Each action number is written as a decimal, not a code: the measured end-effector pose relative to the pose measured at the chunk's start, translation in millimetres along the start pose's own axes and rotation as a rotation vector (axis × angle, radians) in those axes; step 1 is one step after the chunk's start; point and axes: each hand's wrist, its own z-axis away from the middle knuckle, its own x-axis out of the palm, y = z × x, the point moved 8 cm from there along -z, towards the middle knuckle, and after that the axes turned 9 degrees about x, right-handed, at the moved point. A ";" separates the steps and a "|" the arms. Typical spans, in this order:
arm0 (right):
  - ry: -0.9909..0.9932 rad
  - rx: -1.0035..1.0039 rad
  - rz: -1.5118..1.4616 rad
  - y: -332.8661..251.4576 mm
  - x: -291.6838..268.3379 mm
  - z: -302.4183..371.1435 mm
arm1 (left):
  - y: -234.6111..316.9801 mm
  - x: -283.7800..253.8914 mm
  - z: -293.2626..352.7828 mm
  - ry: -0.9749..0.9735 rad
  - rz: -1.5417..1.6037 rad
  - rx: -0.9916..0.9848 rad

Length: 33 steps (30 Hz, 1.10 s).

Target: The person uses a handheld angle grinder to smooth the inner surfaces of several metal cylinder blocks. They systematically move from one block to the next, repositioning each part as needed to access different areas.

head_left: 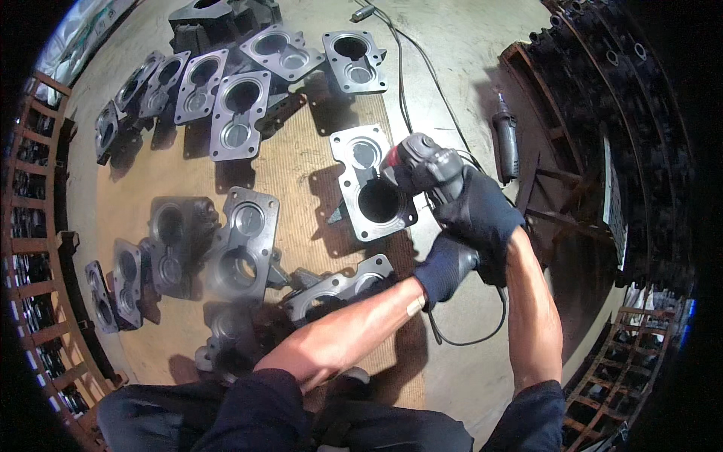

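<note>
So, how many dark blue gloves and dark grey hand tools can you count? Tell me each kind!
Dark blue fabric gloves: 2, on the left hand and right hand
Dark grey, red-marked power tool: 1, held in both hands
Dark grey, slim cylindrical tool: 1, not held
Total: 4

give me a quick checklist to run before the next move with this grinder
1. Both hands on grinder: ok, right hand nearer its head, left hand behind.
2. Gloves on: ok, dark pair.
3. Forearms covered: not ok, bare skin shows.
4. Cable well clear of hands: not ok, a loop lies close by.
5. Grinder switched off: cannot tell.
6. Cylindrical tool set aside: ok, it lies apart from the nearest casting.
</note>
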 end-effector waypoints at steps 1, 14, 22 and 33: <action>-0.025 -0.003 0.058 -4.0 -3.6 -6.4 | -5.9 -0.3 -9.6 0.004 0.053 -0.098; -0.034 0.058 0.026 5.3 10.4 -8.8 | 15.6 -4.6 6.2 0.036 -0.060 -0.155; 0.001 -0.067 0.122 -39.1 0.7 -42.0 | 10.2 -32.9 -27.6 0.049 0.088 -0.105; -0.020 -0.010 0.090 -36.6 -5.6 -21.8 | 35.9 -22.8 -15.2 -0.082 -0.127 -0.217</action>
